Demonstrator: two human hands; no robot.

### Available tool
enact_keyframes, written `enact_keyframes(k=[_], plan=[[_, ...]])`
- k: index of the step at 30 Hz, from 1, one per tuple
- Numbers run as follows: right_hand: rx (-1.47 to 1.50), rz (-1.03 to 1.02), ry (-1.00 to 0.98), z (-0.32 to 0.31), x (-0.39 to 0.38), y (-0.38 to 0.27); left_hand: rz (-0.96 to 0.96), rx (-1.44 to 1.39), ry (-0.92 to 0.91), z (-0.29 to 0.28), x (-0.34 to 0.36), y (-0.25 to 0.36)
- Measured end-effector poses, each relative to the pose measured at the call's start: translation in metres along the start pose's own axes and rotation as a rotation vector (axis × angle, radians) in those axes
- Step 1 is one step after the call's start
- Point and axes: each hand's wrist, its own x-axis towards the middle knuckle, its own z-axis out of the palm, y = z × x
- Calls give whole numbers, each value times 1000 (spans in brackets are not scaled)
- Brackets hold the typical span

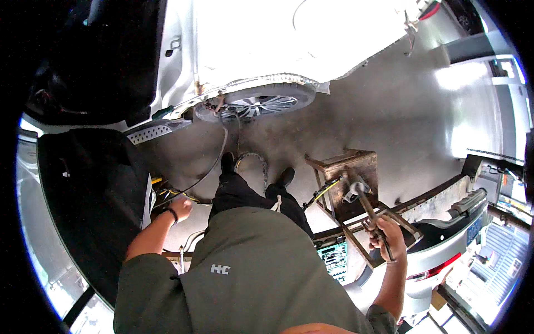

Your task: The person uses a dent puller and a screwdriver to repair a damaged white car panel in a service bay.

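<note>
My right hand (391,238) is closed around a long brownish metal tool (366,205) with a rod-like shaft. Its far end reaches over a worn stand (347,160), where a silver metal piece (357,191) shows; I cannot tell whether that belongs to the tool. Low on my left, my left hand (181,210) is curled into a loose fist, a dark band at its wrist, and nothing shows in it. A black hose (216,162) runs close past that hand toward the wheel (261,104) of a white car body (245,44).
An open car door (92,195) takes up the left side. Behind the stand lies a bumper (439,261) with a red lamp. A green tool case (334,259) is beside the stand's legs. Hose loops (258,158) lie on the floor near my shoes.
</note>
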Motion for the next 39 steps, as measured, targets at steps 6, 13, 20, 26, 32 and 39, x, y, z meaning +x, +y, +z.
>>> enact_keyframes(k=[6,13,20,26,32,39], plan=[[-219,113,-510,147,30,-37,344,-499,353,-59,21,60],[-685,-9,-1055,298,44,-96,626,-149,445,-112,30,41],[-745,-104,-1433,348,32,-161,696,-265,476,-121,58,2],[-146,-107,-1292,327,118,-173,649,-621,310,-78,52,18],[307,74,-955,307,203,-136,297,-633,317,-21,32,43],[-217,-448,-1010,307,246,-89,71,-881,-52,55,-13,60]])
